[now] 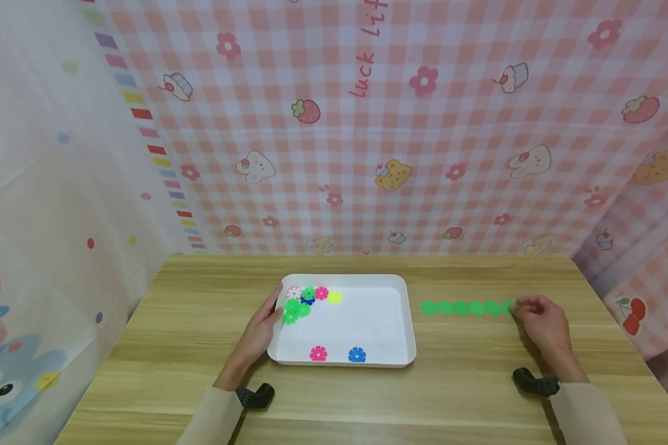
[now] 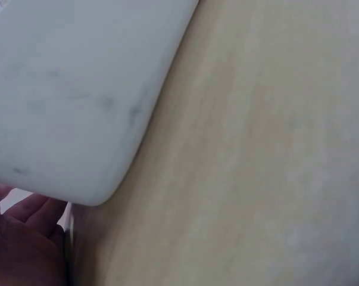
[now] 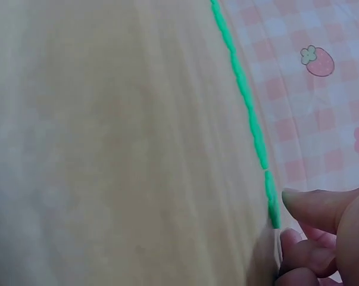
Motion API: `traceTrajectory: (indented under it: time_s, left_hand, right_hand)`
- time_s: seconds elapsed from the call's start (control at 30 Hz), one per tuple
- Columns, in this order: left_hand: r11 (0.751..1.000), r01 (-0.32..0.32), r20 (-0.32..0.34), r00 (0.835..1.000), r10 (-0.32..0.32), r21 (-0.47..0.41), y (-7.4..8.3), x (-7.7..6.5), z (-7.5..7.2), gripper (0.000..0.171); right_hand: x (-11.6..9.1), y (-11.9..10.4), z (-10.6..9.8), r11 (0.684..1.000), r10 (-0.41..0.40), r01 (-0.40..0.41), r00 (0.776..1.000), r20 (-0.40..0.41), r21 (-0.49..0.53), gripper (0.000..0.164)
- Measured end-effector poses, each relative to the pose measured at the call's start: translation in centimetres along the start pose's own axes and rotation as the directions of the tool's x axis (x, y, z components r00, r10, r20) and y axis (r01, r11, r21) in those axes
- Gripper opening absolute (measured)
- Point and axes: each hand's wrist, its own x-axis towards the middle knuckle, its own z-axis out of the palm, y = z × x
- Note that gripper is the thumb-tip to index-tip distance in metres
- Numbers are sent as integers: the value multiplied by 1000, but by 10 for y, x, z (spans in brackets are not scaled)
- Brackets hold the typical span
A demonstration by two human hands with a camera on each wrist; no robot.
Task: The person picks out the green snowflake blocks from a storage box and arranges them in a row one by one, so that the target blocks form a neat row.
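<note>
My left hand (image 1: 260,327) grips the left side of a white tray (image 1: 342,365), its thumb at the rim. In the left wrist view, the fingers (image 2: 43,210) lie by the tray's corner (image 2: 90,179). Inside the tray are several notched plastic discs, among them green discs (image 1: 292,307), a pink disc (image 1: 318,353) and a blue disc (image 1: 357,354). Several green discs form a straight row (image 1: 461,308) right of the tray. At its right end is my right hand (image 1: 547,321), fingers bent; in the right wrist view a gap separates thumb (image 3: 313,208) and fingers beside the last disc.
Everything lies on a wood-grain table (image 1: 456,402). A pink checked cloth (image 1: 389,136) hangs behind the table's far edge, and a pale printed cloth (image 1: 89,204) hangs at the left. Each wrist wears a black camera band.
</note>
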Motion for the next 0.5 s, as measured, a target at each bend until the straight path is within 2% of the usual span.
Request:
traceTrajectory:
  time_s: [0.23, 0.37, 0.5]
  left_hand:
    - [1000, 0, 2, 1000, 0, -10, 1, -1, -1, 53]
    - [1000, 4, -1, 1000, -4, -11, 1, -1, 0, 53]
    - [1000, 11, -4, 1000, -11, -8, 0, 0, 1, 53]
  right_hand:
    - [-1, -14, 1, 998, -28, 27, 1000, 13, 49, 37]
    - [-2, -33, 3, 994, -78, 70, 993, 83, 88, 43]
    - [-3, -59, 8, 983, -150, 129, 975, 165, 130, 45]
